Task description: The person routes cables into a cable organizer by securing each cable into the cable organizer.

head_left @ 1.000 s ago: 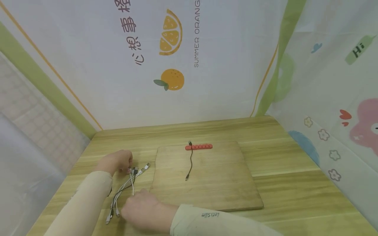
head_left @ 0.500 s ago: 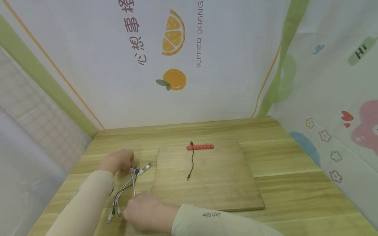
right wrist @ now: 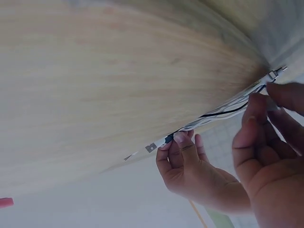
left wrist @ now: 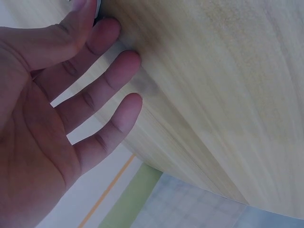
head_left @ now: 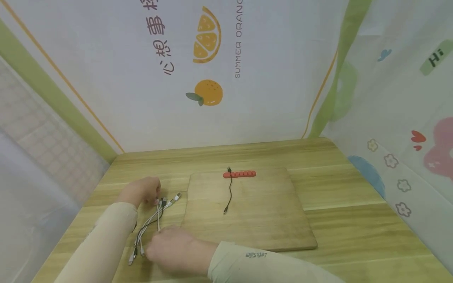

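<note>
Several white and black USB cables (head_left: 144, 230) lie in a loose bundle on the table's left side. At the bundle's far end, my left hand (head_left: 141, 192) pinches one end of a white USB cable (head_left: 158, 222) between thumb and forefinger; its other fingers are spread in the left wrist view. My right hand (head_left: 178, 248) grips the same cable's near end, and the cable runs straight between both hands. In the right wrist view a pale tip (right wrist: 272, 103) shows between the right thumb and fingers. The exact plug in the left fingertips is mostly hidden.
A wooden board (head_left: 269, 216) lies right of the bundle. Near its far edge sits a red cable holder (head_left: 244, 174) with several slots. One short black USB cable (head_left: 231, 192) crosses the holder's left end and trails toward me. Printed curtains hang around the table.
Both hands keep their hold on the white USB cable with hardly any movement. The head view has shifted slightly; the bundle, board and red holder stay put.
</note>
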The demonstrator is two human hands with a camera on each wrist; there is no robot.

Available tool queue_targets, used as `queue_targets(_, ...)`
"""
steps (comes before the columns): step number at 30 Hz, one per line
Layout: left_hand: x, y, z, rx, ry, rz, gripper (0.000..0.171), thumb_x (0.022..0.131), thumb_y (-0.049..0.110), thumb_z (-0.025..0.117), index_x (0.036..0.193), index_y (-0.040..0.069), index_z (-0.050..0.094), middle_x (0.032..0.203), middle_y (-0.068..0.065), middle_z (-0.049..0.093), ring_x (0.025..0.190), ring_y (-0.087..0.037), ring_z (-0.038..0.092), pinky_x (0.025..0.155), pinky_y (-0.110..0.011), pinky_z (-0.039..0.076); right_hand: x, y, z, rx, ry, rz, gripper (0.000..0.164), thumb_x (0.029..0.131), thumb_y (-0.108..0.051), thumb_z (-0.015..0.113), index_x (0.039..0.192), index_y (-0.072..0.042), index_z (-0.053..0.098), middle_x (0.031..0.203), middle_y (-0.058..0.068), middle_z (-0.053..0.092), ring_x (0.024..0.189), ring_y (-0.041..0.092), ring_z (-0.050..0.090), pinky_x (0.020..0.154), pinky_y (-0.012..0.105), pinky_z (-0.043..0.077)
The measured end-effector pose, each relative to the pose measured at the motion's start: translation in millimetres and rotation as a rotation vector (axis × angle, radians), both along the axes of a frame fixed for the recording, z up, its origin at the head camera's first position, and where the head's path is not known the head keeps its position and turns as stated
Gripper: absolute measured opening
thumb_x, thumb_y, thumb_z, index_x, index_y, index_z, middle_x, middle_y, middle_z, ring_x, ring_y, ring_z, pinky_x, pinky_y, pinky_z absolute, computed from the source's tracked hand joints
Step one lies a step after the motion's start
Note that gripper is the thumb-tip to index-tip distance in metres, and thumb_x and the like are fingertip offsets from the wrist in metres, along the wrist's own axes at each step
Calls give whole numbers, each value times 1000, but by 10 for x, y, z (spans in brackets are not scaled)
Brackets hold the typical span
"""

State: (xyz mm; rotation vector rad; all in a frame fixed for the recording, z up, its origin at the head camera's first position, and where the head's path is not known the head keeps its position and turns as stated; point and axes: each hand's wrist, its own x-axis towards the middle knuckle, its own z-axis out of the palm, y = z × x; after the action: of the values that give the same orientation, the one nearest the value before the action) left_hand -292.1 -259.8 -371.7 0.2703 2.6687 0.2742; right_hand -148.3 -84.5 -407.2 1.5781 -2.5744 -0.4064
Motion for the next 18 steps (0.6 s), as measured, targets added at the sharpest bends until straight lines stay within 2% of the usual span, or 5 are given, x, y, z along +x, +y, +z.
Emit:
queue_targets(3, -3, -16, -22, -9, 6, -9, 28, 88, -5, 78, 76, 8, 57, 74, -1, 55, 66, -15, 50, 63, -27, 44, -2, -11, 5, -9, 42, 23, 15, 102, -24, 68, 102, -39, 69, 100, -21, 68, 85, -1, 65, 69, 18, 56)
queue_targets(5, -6, -28, -38, -16, 10, -14, 26, 88, -4, 79, 77, 7, 58, 76, -2, 57, 66, -15, 52, 64, -27, 45, -1, -21, 12, -16, 39, 9, 14, 103, -24, 68, 100, -38, 69, 97, -21, 68, 80, -2, 65, 62, 18, 55)
queue_targets(10, 2, -21, -38, -24, 11, -14, 21, 88, -4, 80, 82, 5, 62, 81, -4, 61, 69, -17, 57, 66, -28, 49, 5, -33, 64, -55, -17, -132, 19, 101, -24, 72, 92, -41, 72, 90, -22, 69, 74, -3, 61, 53, 21, 52)
queue_targets(14, -4, -8, -30, -25, 18, -20, 23, 88, -4, 79, 79, 6, 60, 78, -4, 61, 68, -18, 57, 66, -29, 48, 0, -4, 122, -81, 35, -220, 25, 96, -19, 75, 83, -41, 72, 81, -22, 69, 66, -2, 58, 48, 24, 49)
queue_targets(18, -9, -14, -29, -15, 11, -11, 29, 88, -5, 78, 74, 9, 57, 74, -1, 57, 65, -16, 54, 63, -28, 46, -12, 44, 168, -89, 73, -235, 25, 95, -20, 76, 79, -39, 72, 76, -21, 67, 60, 0, 53, 46, 24, 48)
